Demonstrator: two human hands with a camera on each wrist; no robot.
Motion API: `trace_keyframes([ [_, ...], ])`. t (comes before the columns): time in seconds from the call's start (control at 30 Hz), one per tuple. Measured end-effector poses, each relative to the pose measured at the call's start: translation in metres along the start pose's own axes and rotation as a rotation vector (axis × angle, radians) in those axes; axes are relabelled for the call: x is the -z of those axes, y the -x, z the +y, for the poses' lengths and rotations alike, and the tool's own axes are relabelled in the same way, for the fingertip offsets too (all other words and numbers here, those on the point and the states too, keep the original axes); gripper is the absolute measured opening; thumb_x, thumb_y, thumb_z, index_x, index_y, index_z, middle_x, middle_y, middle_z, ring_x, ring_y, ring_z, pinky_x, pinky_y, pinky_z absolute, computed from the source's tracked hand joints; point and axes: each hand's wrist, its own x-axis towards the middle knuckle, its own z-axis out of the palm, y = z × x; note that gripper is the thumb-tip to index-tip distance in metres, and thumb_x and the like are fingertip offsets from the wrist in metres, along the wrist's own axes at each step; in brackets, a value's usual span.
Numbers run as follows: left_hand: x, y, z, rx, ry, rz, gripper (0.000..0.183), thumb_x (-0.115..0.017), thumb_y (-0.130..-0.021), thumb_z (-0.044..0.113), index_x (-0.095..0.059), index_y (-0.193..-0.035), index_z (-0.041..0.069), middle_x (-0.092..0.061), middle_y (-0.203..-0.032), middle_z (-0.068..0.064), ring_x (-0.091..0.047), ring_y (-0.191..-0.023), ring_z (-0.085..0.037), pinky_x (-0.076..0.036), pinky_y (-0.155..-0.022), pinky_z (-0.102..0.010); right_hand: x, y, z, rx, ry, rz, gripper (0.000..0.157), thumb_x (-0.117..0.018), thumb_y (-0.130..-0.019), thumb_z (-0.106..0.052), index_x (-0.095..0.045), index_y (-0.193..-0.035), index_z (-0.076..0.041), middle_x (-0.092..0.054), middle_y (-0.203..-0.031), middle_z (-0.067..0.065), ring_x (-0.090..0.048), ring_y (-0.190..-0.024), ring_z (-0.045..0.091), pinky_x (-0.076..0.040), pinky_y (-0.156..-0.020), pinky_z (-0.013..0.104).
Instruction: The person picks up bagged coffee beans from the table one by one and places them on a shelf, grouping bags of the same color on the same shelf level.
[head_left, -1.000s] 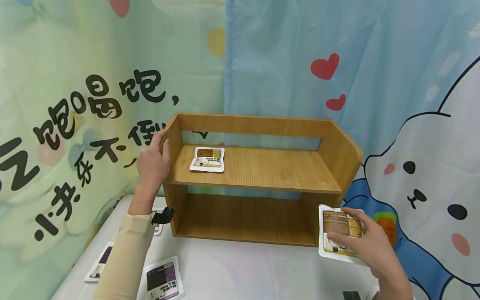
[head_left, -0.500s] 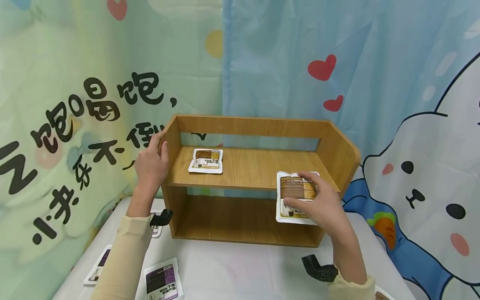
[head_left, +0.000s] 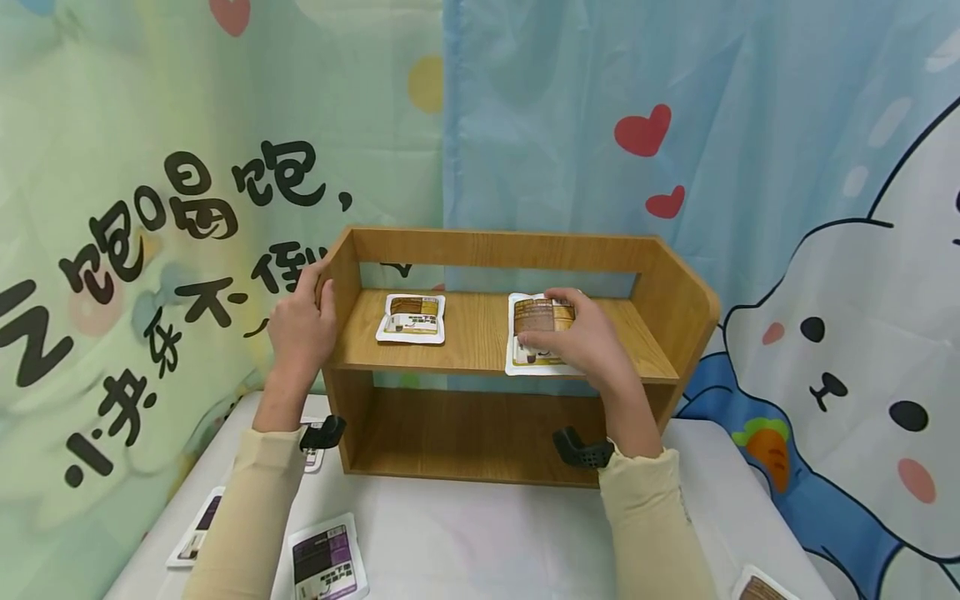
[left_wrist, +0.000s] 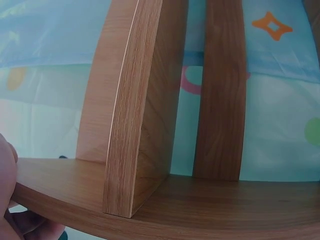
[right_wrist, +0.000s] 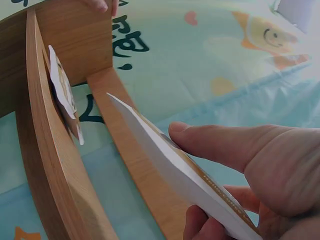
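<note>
A two-tier wooden shelf (head_left: 472, 333) stands on the white table. My left hand (head_left: 303, 329) grips the upper front edge of its left side panel; in the left wrist view, part of that hand (left_wrist: 7, 190) shows at the board's edge. My right hand (head_left: 592, 346) pinches a white-edged food pouch (head_left: 534, 317) with a brown and yellow label, over the right half of the upper tier. In the right wrist view, the thumb lies on the label side and fingers are beneath; the pouch (right_wrist: 170, 160) is tilted. A similar pouch (head_left: 410, 319) lies on the upper tier's left.
On the table (head_left: 465, 542) at the left lie a purple-and-black pouch (head_left: 327, 558), another pouch (head_left: 198, 529) and one partly hidden by the left wrist (head_left: 312, 458). A brown-labelled pouch (head_left: 761, 586) shows at the lower right. Printed curtains (head_left: 555, 150) hang behind the shelf.
My right hand has carried its pouch from beside the shelf's right end leftward and up, over the upper tier. My left hand keeps its grip on the side panel.
</note>
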Motion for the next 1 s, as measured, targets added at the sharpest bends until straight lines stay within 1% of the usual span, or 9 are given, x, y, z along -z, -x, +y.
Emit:
trace_keyframes([
  [0.13,0.0,0.0,-0.001,0.006,-0.005,0.002,0.033,-0.048,-0.102,0.024,-0.055,-0.134,0.015,-0.069,-0.086,-0.02,-0.056,-0.052,-0.03,-0.037,-0.045,-0.039,-0.008,-0.024,-0.006,-0.012,-0.04,-0.043,0.079,-0.08,-0.081,-0.029,-0.04,-0.146,-0.012,-0.032,-0.151,0.013,-0.036,-0.13,0.035,-0.038,-0.098,0.053],
  [0.2,0.001,-0.001,-0.001,0.008,-0.006,0.005,0.033,-0.048,-0.102,0.024,-0.056,-0.134,0.016,-0.069,-0.084,-0.019,-0.055,-0.051,-0.03,-0.037,-0.045,-0.039,-0.012,-0.035,-0.009,-0.031,-0.072,-0.063,0.079,-0.081,-0.08,-0.026,-0.04,-0.146,-0.012,-0.034,-0.148,0.015,-0.039,-0.127,0.036,-0.038,-0.098,0.052],
  [0.33,0.001,-0.002,-0.001,0.002,-0.005,0.005,0.033,-0.048,-0.102,0.024,-0.055,-0.134,0.015,-0.069,-0.084,-0.019,-0.055,-0.052,-0.03,-0.036,-0.045,-0.039,-0.019,-0.055,-0.013,-0.052,-0.076,-0.086,0.078,-0.082,-0.079,-0.024,-0.042,-0.144,-0.011,-0.036,-0.145,0.017,-0.043,-0.12,0.035,-0.039,-0.097,0.05],
  [0.43,0.001,-0.002,-0.002,0.004,-0.008,0.002,0.033,-0.048,-0.103,0.024,-0.055,-0.134,0.015,-0.069,-0.084,-0.019,-0.055,-0.052,-0.029,-0.036,-0.045,-0.038,-0.024,-0.066,-0.014,-0.066,-0.072,-0.107,0.078,-0.081,-0.08,-0.023,-0.041,-0.144,-0.009,-0.034,-0.148,0.017,-0.043,-0.122,0.035,-0.038,-0.098,0.05],
  [0.63,0.001,-0.001,-0.002,0.01,-0.003,0.002,0.033,-0.048,-0.102,0.024,-0.055,-0.134,0.016,-0.07,-0.087,-0.019,-0.057,-0.054,-0.03,-0.038,-0.046,-0.039,-0.029,-0.083,-0.009,-0.114,-0.075,-0.142,0.079,-0.081,-0.08,-0.021,-0.038,-0.146,-0.006,-0.033,-0.149,0.019,-0.039,-0.128,0.037,-0.036,-0.102,0.049],
  [0.7,0.001,-0.001,-0.002,0.007,-0.004,0.005,0.033,-0.049,-0.102,0.024,-0.055,-0.134,0.016,-0.07,-0.089,-0.019,-0.058,-0.055,-0.031,-0.038,-0.046,-0.04,-0.031,-0.089,-0.007,-0.118,-0.069,-0.154,0.079,-0.081,-0.08,-0.021,-0.039,-0.146,-0.006,-0.028,-0.153,0.017,-0.034,-0.133,0.036,-0.033,-0.104,0.05],
  [0.77,0.001,-0.001,-0.002,0.007,-0.006,0.006,0.033,-0.049,-0.102,0.024,-0.055,-0.134,0.016,-0.07,-0.091,-0.02,-0.058,-0.055,-0.031,-0.039,-0.046,-0.041,-0.033,-0.092,-0.006,-0.127,-0.079,-0.167,0.079,-0.081,-0.08,-0.021,-0.039,-0.145,-0.005,-0.027,-0.153,0.017,-0.033,-0.134,0.036,-0.033,-0.104,0.05],
  [0.9,0.0,-0.001,-0.002,0.01,-0.007,0.001,0.033,-0.049,-0.102,0.024,-0.055,-0.134,0.016,-0.07,-0.089,-0.02,-0.057,-0.055,-0.031,-0.039,-0.047,-0.04,-0.038,-0.096,-0.003,-0.143,-0.09,-0.185,0.079,-0.081,-0.08,-0.018,-0.038,-0.145,-0.004,-0.028,-0.152,0.018,-0.034,-0.133,0.037,-0.033,-0.104,0.049],
  [1.0,-0.001,0.0,-0.002,0.007,0.0,-0.004,0.033,-0.048,-0.102,0.024,-0.055,-0.134,0.015,-0.068,-0.081,-0.019,-0.054,-0.052,-0.029,-0.038,-0.046,-0.038,-0.04,-0.098,0.001,-0.149,-0.077,-0.186,0.079,-0.081,-0.08,-0.017,-0.038,-0.145,-0.003,-0.028,-0.152,0.018,-0.033,-0.133,0.037,-0.033,-0.105,0.049],
])
